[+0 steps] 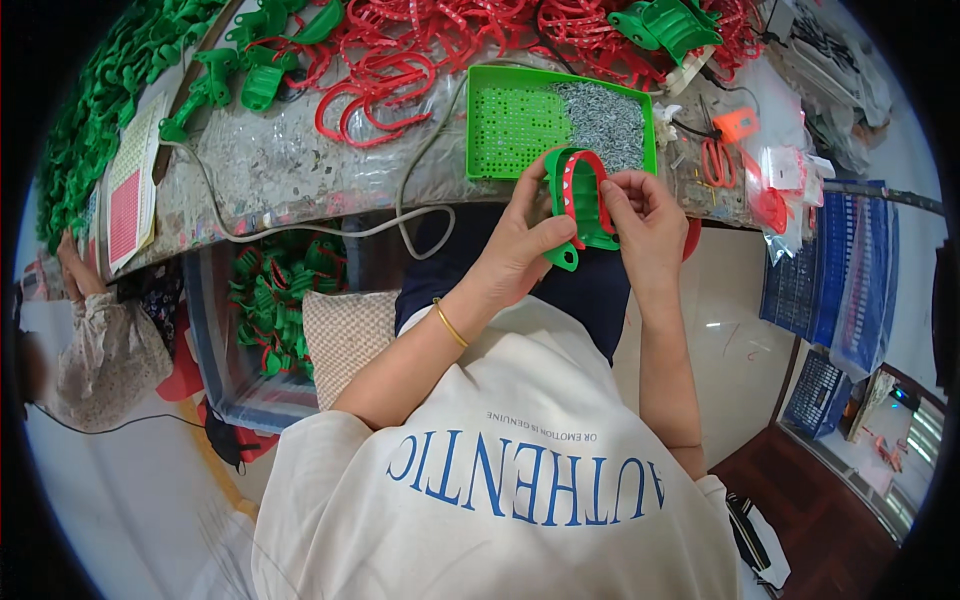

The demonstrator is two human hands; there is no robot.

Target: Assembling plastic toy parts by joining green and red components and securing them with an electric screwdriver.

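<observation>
My left hand (513,245) is closed round the left side of a curved green plastic piece (588,208), which looks like a toy jaw. Its thumb presses near the lower end, beside a small looped tab. A red U-shaped strip (571,192) with white tooth-like marks lies along the inner rim of the green piece. With thumb and fingers, my right hand (645,215) pinches the right side, where the red strip meets the green rim. Both hands hold the piece over my lap, at the table's near edge. The fingertips behind it are hidden.
Beyond my hands, a green tray (520,130) holds many small metal parts. Red strips (385,95) and green pieces (265,80) pile up behind. Orange-handled scissors (717,162) lie right. A grey cable (205,185) crosses the table. Finished-looking pieces (285,300) fill a bin. Another person's sleeve (110,350) shows left.
</observation>
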